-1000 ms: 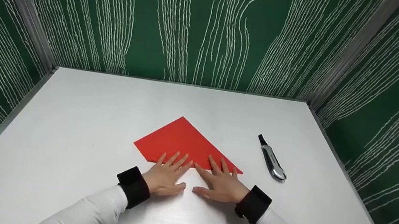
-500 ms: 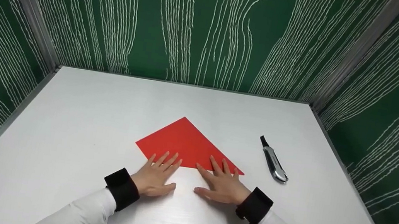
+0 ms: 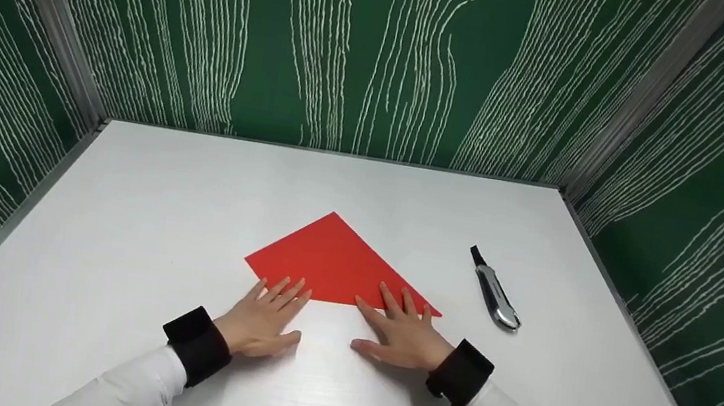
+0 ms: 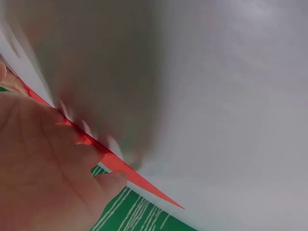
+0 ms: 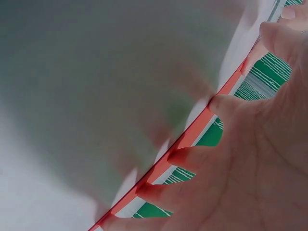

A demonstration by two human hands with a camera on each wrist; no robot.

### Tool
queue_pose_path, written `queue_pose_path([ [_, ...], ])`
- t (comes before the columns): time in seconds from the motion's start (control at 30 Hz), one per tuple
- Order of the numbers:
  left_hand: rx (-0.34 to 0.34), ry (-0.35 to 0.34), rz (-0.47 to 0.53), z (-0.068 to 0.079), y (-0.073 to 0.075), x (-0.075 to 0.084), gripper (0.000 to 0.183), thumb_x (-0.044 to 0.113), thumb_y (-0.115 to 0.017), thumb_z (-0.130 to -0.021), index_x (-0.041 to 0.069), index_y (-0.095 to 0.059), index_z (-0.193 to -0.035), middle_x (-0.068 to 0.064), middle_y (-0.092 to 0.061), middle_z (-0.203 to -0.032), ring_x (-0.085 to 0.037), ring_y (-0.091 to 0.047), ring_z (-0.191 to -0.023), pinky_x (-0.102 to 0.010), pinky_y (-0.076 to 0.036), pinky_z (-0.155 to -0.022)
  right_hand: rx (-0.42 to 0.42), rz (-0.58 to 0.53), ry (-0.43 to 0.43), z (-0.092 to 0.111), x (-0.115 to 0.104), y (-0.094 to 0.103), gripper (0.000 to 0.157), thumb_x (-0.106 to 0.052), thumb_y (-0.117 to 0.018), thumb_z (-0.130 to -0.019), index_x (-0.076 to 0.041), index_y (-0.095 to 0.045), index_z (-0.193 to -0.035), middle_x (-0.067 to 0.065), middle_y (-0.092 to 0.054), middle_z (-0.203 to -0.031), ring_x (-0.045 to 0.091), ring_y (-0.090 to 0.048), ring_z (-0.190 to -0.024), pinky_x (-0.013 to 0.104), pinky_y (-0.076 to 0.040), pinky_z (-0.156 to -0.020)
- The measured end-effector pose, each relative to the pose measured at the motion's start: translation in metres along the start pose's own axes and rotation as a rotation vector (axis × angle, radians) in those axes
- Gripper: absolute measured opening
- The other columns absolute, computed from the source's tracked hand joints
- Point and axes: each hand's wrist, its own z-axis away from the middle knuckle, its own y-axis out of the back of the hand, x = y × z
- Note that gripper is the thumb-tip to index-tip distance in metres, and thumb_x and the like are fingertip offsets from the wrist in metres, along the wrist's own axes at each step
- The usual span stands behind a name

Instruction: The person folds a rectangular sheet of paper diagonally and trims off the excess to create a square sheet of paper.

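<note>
A folded sheet of red paper [image 3: 330,255] lies flat on the white table [image 3: 177,205], its straight edge toward the person and a point at the far side. My left hand [image 3: 264,320] has its fingers spread, fingertips on the near left part of that edge. On the right, my right hand [image 3: 403,336] rests with straight fingers over the paper's near right corner. The left wrist view shows the left palm [image 4: 43,163] low beside the red edge. In the right wrist view, several fingertips of the right hand [image 5: 240,159] touch the paper [image 5: 192,132].
A silver and black utility knife [image 3: 497,293] lies to the right of the paper. Green walls [image 3: 389,58] with white wavy lines stand behind the table and at both sides, joined by grey corner posts [image 3: 646,94].
My left hand has slid left along the paper's near edge, away from the right hand. The right hand and the paper stay nearly where they were on the table.
</note>
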Motion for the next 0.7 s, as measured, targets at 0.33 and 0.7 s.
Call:
queue_pose_path([
  [0.33,-0.018,0.059,-0.030,0.016,0.006,-0.009,0.073,0.043,-0.048,-0.102,0.007,-0.026,-0.162,-0.010,-0.026,-0.172,-0.033,-0.022,-0.161,-0.063,-0.008,-0.130,-0.003,-0.014,0.017,0.000,0.001,0.003,0.078,-0.067,-0.051,-0.095,-0.035,-0.027,-0.162,0.018,-0.014,-0.174,0.057,-0.015,-0.155,0.084,-0.013,-0.116],
  [0.7,0.028,0.102,-0.036,0.036,0.008,-0.017,0.070,0.040,-0.048,-0.102,0.002,-0.034,-0.159,-0.013,-0.032,-0.169,-0.031,-0.028,-0.159,-0.064,-0.008,-0.130,0.003,-0.005,0.019,0.000,0.001,0.001,0.078,-0.066,-0.051,-0.096,-0.034,-0.028,-0.162,0.019,-0.015,-0.173,0.059,-0.017,-0.154,0.085,-0.015,-0.115],
])
